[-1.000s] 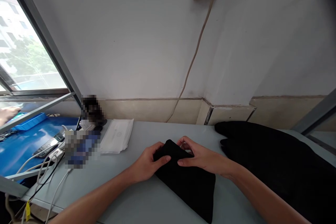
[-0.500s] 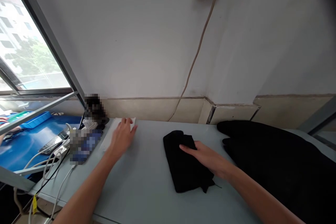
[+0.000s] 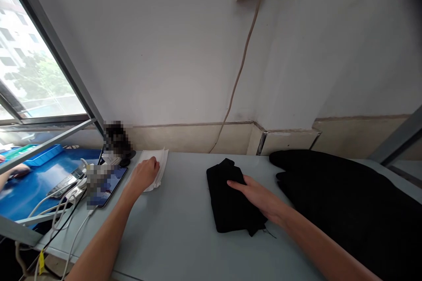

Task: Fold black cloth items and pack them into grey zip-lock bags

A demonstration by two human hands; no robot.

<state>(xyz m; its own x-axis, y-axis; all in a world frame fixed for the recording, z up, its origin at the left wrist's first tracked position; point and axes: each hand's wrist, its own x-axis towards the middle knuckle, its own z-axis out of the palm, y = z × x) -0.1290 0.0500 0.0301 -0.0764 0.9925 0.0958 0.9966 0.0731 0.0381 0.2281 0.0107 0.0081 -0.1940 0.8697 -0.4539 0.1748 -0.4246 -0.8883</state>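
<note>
My left hand (image 3: 144, 174) is closed on a stack of thin white sheets (image 3: 161, 162), lying at the left rear of the grey table. Its fingertips are hidden by the curled hand. A folded black cloth (image 3: 227, 208) lies in the middle, a few loose threads trailing from its lower right corner. My right hand (image 3: 255, 193) grips this cloth at its right edge, thumb on top and the other fingers out of sight.
A large black fabric piece (image 3: 343, 202) covers the table's right side. On the left are a phone (image 3: 110, 186), white cables (image 3: 70, 246) and a metal frame bar (image 3: 49, 142). Beyond it, another person's hand (image 3: 20, 170) rests near a blue tray (image 3: 44, 154). A cord (image 3: 242, 61) hangs down the wall.
My left hand has drawn slightly nearer and its spread fingers have curled into a fist on the white sheets, which now lie fanned. My right hand keeps its hold on the cloth, which has shifted slightly.
</note>
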